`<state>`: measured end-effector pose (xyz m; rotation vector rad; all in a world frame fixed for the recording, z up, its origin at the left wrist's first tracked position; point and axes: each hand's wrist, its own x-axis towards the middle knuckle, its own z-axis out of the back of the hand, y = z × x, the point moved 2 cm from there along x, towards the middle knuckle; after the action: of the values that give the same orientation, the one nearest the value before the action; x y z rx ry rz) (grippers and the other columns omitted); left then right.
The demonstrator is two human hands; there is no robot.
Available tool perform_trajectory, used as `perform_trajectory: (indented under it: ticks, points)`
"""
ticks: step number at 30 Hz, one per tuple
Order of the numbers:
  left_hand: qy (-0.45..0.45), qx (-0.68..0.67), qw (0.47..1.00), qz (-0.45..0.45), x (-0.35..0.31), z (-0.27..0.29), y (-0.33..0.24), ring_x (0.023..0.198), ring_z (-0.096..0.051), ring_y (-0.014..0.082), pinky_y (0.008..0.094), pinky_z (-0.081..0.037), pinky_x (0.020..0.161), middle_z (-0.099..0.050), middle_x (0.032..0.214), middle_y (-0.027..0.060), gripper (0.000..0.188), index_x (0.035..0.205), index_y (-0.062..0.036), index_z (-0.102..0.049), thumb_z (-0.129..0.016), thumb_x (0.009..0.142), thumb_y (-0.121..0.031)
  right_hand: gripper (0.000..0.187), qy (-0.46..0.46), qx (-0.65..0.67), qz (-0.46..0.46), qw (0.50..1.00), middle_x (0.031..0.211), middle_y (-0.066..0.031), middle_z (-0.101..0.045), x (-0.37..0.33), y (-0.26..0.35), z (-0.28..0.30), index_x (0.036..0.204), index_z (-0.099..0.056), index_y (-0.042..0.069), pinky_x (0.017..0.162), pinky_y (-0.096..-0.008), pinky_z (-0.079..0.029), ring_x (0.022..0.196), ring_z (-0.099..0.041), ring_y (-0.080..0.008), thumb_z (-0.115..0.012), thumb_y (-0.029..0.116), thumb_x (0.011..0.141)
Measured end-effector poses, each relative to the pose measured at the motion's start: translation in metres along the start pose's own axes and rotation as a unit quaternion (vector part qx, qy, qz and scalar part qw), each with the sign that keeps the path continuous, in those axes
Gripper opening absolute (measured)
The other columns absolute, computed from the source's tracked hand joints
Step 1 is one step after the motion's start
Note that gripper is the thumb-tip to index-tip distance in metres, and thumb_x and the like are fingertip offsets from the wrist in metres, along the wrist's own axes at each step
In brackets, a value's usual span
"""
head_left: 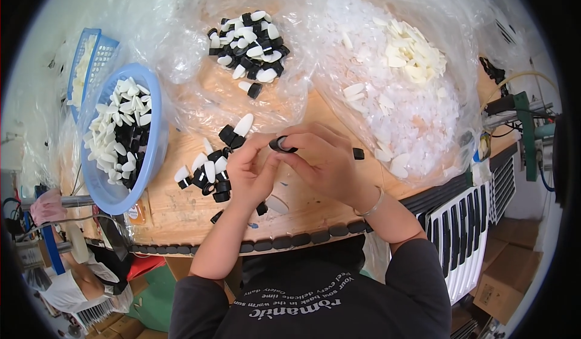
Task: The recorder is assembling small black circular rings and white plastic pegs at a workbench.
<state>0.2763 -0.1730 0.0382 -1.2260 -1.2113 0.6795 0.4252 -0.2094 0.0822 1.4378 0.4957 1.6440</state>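
Note:
Above the wooden table, my left hand [254, 166] and my right hand [321, 157] meet with fingers closed around a small black cap-like ring [282, 145]. My right thumb and fingers pinch it, while my left fingertips press against its left side. Whether anything sits inside the ring is hidden. Beside and partly behind my left hand lies a loose pile of black caps with white oval tips [209, 169]. A single black cap [359, 154] rests to the right of my right hand. Near my wrists is a pale oval piece [277, 204].
At left stands a blue basin [158, 151] of white-tipped black pieces, with a blue basket [103, 60] behind. Clear plastic sheeting [181, 91] carries another heap [251, 45]. Translucent flakes [417, 121] and cream ovals [414, 51] lie right. Black pieces [299, 239] line the front edge.

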Motion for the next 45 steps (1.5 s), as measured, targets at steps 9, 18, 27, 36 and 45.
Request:
perform_trajectory:
  ticks: [9, 18, 27, 36, 45]
  points:
    - [0.100, 0.212, 0.946, -0.223, 0.018, 0.007, -0.017, 0.073, -0.057, 0.0260, 0.0302, -0.046, 0.065, -0.062, 0.082, 0.0127, 0.022, 0.088, 0.0021, -0.066, -0.064, 0.067, 0.009, 0.019, 0.064, -0.076, 0.048, 0.994, 0.093, -0.0093, -0.065, 0.000, 0.005, 0.007, 0.089, -0.062, 0.003, 0.065, -0.0310, -0.054, 0.076, -0.065, -0.0242, -0.073, 0.002, 0.074]
    - [0.103, 0.226, 0.950, -0.190, 0.018, 0.005, -0.018, 0.076, -0.059, 0.0287, 0.0326, -0.048, 0.070, -0.064, 0.084, 0.0142, 0.024, 0.089, 0.0028, -0.065, -0.065, 0.065, 0.008, 0.019, 0.097, -0.108, 0.054, 0.988, 0.094, -0.0108, -0.061, 0.000, 0.009, 0.005, 0.092, -0.060, 0.002, 0.065, -0.0315, -0.053, 0.077, -0.063, -0.0256, -0.071, 0.002, 0.077]
    - [0.070, 0.145, 0.974, -0.157, 0.014, 0.005, -0.005, 0.088, -0.062, 0.0274, 0.0344, -0.047, 0.080, -0.067, 0.093, 0.0134, 0.020, 0.092, 0.0032, -0.066, -0.065, 0.072, 0.008, 0.018, 0.072, -0.111, 0.028, 0.991, 0.093, -0.0113, -0.062, 0.000, 0.010, 0.006, 0.094, -0.060, 0.001, 0.064, -0.0314, -0.053, 0.076, -0.064, -0.0262, -0.070, 0.003, 0.079]
    - [0.069, 0.139, 0.979, -0.135, 0.011, 0.005, -0.003, 0.088, -0.060, 0.0258, 0.0339, -0.047, 0.081, -0.069, 0.092, 0.0098, 0.017, 0.088, 0.0012, -0.069, -0.071, 0.072, 0.004, 0.020, 0.049, -0.112, 0.073, 0.990, 0.093, -0.0107, -0.062, -0.001, 0.008, 0.006, 0.094, -0.061, 0.002, 0.063, -0.0302, -0.052, 0.076, -0.064, -0.0252, -0.070, 0.000, 0.077]
    - [0.072, 0.142, 0.975, -0.154, 0.013, 0.006, -0.005, 0.090, -0.060, 0.0263, 0.0350, -0.047, 0.082, -0.069, 0.094, 0.0104, 0.024, 0.092, 0.0001, -0.068, -0.070, 0.069, 0.007, 0.021, 0.030, -0.085, 0.061, 0.994, 0.090, -0.0103, -0.063, 0.000, 0.008, 0.005, 0.092, -0.063, 0.001, 0.061, -0.0296, -0.052, 0.074, -0.064, -0.0234, -0.072, -0.001, 0.074]
